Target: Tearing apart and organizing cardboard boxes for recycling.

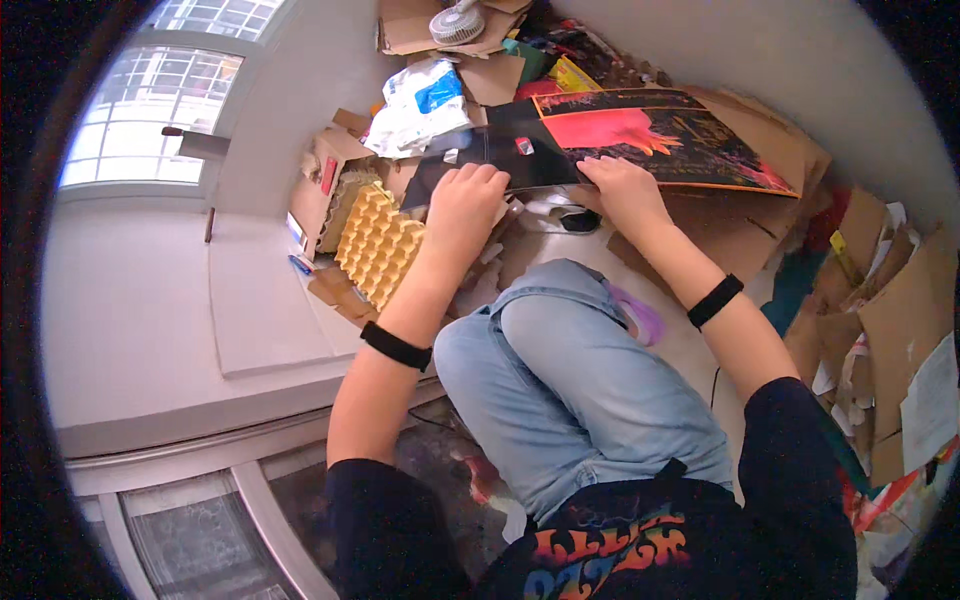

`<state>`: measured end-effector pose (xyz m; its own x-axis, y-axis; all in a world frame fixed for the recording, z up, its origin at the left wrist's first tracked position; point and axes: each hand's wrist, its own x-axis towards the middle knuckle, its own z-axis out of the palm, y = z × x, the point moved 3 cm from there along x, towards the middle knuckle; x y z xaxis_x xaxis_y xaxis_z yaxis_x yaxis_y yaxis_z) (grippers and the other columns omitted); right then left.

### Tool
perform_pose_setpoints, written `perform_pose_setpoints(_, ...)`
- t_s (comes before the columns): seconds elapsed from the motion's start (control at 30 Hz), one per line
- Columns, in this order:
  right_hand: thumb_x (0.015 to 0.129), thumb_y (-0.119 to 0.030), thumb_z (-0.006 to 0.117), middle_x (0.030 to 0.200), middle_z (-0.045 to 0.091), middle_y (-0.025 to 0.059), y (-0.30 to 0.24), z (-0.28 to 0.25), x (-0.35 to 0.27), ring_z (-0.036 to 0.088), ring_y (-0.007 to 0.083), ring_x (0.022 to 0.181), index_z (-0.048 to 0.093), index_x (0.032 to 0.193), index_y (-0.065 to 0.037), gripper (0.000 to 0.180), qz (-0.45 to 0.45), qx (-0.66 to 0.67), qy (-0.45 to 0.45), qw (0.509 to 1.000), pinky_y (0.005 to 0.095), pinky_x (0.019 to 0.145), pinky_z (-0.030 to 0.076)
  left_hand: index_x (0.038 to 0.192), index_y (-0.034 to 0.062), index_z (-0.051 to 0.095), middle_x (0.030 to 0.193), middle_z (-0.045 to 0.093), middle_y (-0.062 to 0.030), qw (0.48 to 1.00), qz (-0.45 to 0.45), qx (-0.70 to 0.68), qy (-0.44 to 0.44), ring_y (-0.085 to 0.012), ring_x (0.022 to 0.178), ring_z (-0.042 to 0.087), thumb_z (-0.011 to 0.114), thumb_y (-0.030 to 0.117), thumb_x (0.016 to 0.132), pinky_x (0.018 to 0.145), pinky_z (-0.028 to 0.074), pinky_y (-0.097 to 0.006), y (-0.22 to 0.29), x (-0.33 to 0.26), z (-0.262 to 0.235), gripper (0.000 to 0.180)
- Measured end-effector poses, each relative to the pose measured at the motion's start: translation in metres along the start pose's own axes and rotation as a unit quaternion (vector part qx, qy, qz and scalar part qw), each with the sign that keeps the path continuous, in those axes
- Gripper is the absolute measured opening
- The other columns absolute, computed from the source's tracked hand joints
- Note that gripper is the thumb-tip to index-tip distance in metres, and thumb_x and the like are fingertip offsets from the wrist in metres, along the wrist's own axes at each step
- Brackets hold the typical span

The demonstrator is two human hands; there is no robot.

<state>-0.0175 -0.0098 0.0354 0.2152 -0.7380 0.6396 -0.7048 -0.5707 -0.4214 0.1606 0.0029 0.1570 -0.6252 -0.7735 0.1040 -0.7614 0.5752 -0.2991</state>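
Crouching close to cam: dark printed shirt (610, 545) at bottom edge, bent knee in pale blue jeans (560, 370) centre, forearms coming up either side w/ black wristbands (396, 347).

Left hand (462, 200): fingers curled and pressed down over near-left edge of flat black sheet (500, 160). Thumb hidden under palm, so cannot tell if edge pinched or only held flat by pressure.

Right hand (622, 188): fingers spread a little, tips lying on near edge of sheet where black part meets printed part. Pressing rather than clasping, as far as visible.

Sheet itself: large, flat, glossy; black at left end, red-and-orange print (640, 130) w/ orange border at right end. Resting on cardboard heap directly ahead of both hands, beyond the knee. Long axis running left-right across view, dipping slightly toward right. Both hands on same near long edge, apart from each other; left nearer the black end, right approx mid-length. Far right end of sheet unsupported by either hand; right hand the closer of the two to it.

Beside left hand, just left: yellow egg-crate foam (378, 245), tilted against brown cardboard box (325, 175). Below hands, small black item on pale floor, not identifiable.

Further out: white and blue plastic bag (420, 105), small fan (458, 22) atop cardboard at top. Cardboard scraps (900, 320) piled along right wall. Window (150, 110) far left, pale flat board (265, 300) lying on ledge.
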Motion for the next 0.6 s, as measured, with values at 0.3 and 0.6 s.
perform_pose_setpoints(0.3, 0.077, -0.007, 0.05, 0.104, 0.063, 0.0108, -0.002, 0.013, -0.008, 0.059, 0.0267, 0.097, 0.06, 0.104, -0.003, 0.029, -0.001, -0.001, 0.009, 1.0, 0.0382, 0.087, 0.046, 0.077, 0.0097, 0.058, 0.076, 0.057, -0.0023, 0.994, 0.089, 0.004, 0.061, -0.0194, 0.078, 0.058, 0.056, 0.01, 0.069, 0.069, 0.045, -0.031, 0.002, 0.023, 0.019, 0.008)
perform_pose_setpoints(0.6, 0.078, -0.01, 0.051, 0.107, 0.062, 0.0096, -0.004, 0.016, -0.003, 0.057, 0.0238, 0.101, 0.059, 0.105, -0.003, 0.029, 0.021, -0.032, -0.048, 0.998, 0.0368, 0.09, 0.043, 0.098, 0.0067, 0.059, 0.101, 0.062, -0.007, 0.994, 0.1, -0.043, 0.02, -0.0221, 0.095, 0.059, 0.052, 0.01, 0.076, 0.082, 0.046, -0.033, 0.034, 0.032, 0.042, 0.023)
